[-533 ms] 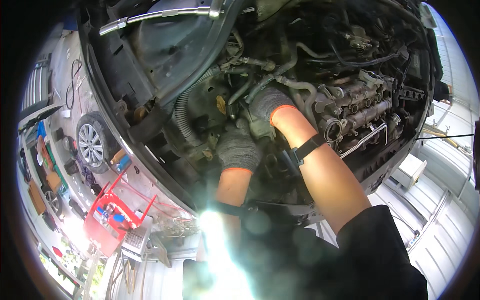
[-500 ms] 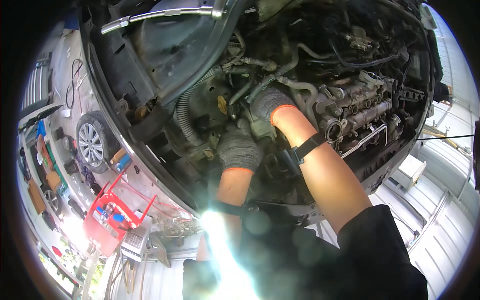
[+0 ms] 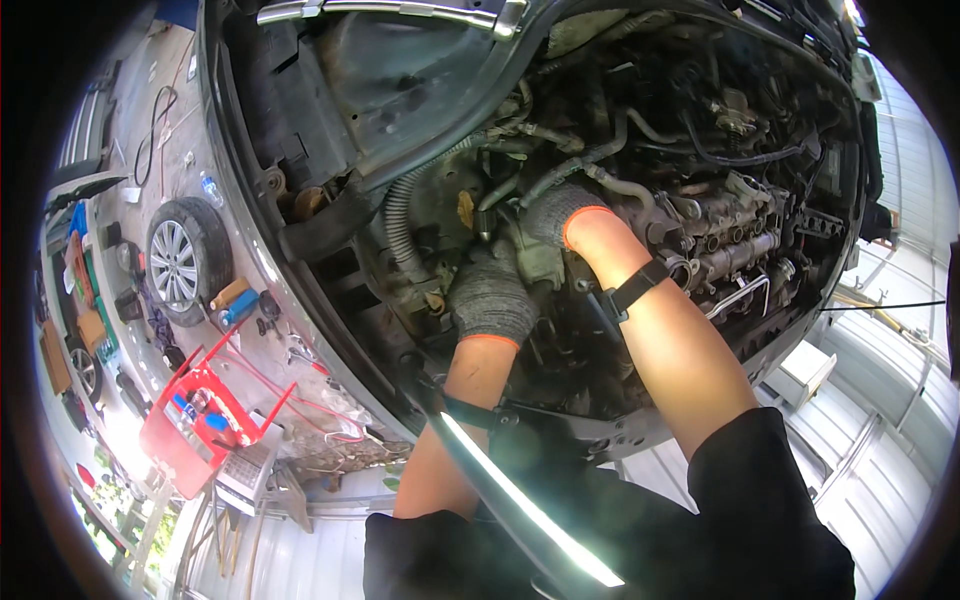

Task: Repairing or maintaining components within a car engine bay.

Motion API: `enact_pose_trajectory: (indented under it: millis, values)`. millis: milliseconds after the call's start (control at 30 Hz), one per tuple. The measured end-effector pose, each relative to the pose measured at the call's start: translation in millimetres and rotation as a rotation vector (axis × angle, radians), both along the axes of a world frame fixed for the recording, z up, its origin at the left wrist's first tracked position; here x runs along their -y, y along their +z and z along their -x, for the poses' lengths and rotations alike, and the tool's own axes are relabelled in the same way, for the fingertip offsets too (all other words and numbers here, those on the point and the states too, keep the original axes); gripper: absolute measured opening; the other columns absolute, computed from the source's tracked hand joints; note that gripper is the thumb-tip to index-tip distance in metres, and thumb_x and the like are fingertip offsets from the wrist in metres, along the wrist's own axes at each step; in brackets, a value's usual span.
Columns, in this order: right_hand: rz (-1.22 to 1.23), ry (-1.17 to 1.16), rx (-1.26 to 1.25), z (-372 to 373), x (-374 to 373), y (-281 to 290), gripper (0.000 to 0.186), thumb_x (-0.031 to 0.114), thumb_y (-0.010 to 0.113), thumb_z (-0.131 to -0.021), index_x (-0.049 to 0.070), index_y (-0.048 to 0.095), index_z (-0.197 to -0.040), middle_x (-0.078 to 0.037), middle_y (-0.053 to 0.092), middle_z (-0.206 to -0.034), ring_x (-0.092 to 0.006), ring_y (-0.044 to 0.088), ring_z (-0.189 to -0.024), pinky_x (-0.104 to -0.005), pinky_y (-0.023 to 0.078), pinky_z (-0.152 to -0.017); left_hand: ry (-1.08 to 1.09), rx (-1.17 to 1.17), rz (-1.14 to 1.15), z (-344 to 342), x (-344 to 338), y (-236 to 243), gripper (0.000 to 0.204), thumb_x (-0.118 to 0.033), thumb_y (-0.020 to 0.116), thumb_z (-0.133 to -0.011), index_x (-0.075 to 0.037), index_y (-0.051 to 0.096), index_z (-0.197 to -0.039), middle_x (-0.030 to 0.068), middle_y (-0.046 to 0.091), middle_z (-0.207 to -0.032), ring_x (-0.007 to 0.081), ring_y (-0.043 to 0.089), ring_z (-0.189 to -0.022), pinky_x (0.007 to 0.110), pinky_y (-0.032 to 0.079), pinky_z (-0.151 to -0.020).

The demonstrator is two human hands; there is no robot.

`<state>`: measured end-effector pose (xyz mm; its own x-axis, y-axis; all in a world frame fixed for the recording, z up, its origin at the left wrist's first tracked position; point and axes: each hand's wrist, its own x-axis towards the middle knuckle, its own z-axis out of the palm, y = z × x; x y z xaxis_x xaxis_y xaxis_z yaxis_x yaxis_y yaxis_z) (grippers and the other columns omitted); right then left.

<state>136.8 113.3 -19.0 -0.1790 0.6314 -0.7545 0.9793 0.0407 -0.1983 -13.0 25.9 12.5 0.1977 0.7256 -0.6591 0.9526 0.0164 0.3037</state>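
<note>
Both my hands reach deep into a car's engine bay, in dark grey knit gloves with orange cuffs. My left hand point(image 3: 490, 293) is low beside the ribbed hose point(image 3: 400, 225); its fingers are drawn together just below a short metal cylinder point(image 3: 486, 225). What they grip, if anything, is hidden. My right hand point(image 3: 562, 214) lies to the right and a little farther in, under a grey rubber hose point(image 3: 575, 170). Its fingers are out of sight behind the hose and engine parts. A brown dry leaf point(image 3: 465, 209) sits close to the cylinder.
A lit strip lamp point(image 3: 530, 505) crosses in front of my left forearm. To the right is the exposed engine top point(image 3: 735, 235). A long chrome wrench-like tool point(image 3: 400, 8) rests at the far edge. On the floor at left are a wheel point(image 3: 178, 262) and a red stool point(image 3: 190, 440).
My view has shifted, so the engine bay sits farther right and lower. The lamp's glare has become a clear strip. Both hands remain at about the same places among the engine parts.
</note>
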Motion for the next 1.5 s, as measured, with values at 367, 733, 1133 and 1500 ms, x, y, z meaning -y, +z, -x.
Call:
enact_pose_trajectory:
  millis: [367, 733, 1133, 1500]
  values:
    - [-0.182, 0.038, 0.066, 4, -2, -29, 0.035, 0.021, 0.052, -0.096, 0.003, 0.075, -0.114, -0.022, 0.07, -0.128, -0.0391, 0.068, -0.115, -0.0487, 0.055, -0.097, 0.022, 0.001, 0.02, -2, 2, -1, 0.088, -0.062, 0.075, -0.081, -0.008, 0.049, -0.146, 0.0236, 0.057, -0.135, 0.0362, 0.064, -0.118, 0.047, 0.052, -0.101]
    - [-0.243, 0.106, 0.274, 19, 0, -19, 0.051, 0.047, 0.061, -0.095, 0.005, 0.075, -0.12, -0.02, 0.073, -0.121, -0.0399, 0.065, -0.12, -0.0477, 0.052, -0.101, 0.047, 0.06, -0.014, 0, 2, 1, 0.087, -0.059, 0.076, -0.082, -0.006, 0.049, -0.145, 0.0246, 0.056, -0.136, 0.0375, 0.062, -0.121, 0.048, 0.051, -0.102]
    - [-0.461, 0.01, 0.218, 13, 5, -34, 0.04, 0.036, 0.064, -0.089, 0.005, 0.077, -0.111, -0.021, 0.073, -0.117, -0.0382, 0.071, -0.107, -0.0468, 0.054, -0.096, 0.041, 0.055, -0.032, 5, 3, 1, 0.092, -0.057, 0.077, -0.082, -0.007, 0.044, -0.152, 0.0241, 0.054, -0.141, 0.0366, 0.061, -0.124, 0.046, 0.051, -0.103]
    - [-0.356, 0.035, 0.183, 13, -2, -30, 0.051, 0.051, 0.064, -0.093, 0.006, 0.076, -0.115, -0.019, 0.074, -0.117, -0.0385, 0.07, -0.109, -0.0469, 0.054, -0.096, 0.059, 0.058, -0.02, 6, 2, 1, 0.087, -0.053, 0.079, -0.082, -0.009, 0.046, -0.15, 0.0209, 0.057, -0.138, 0.0363, 0.06, -0.125, 0.046, 0.052, -0.102]
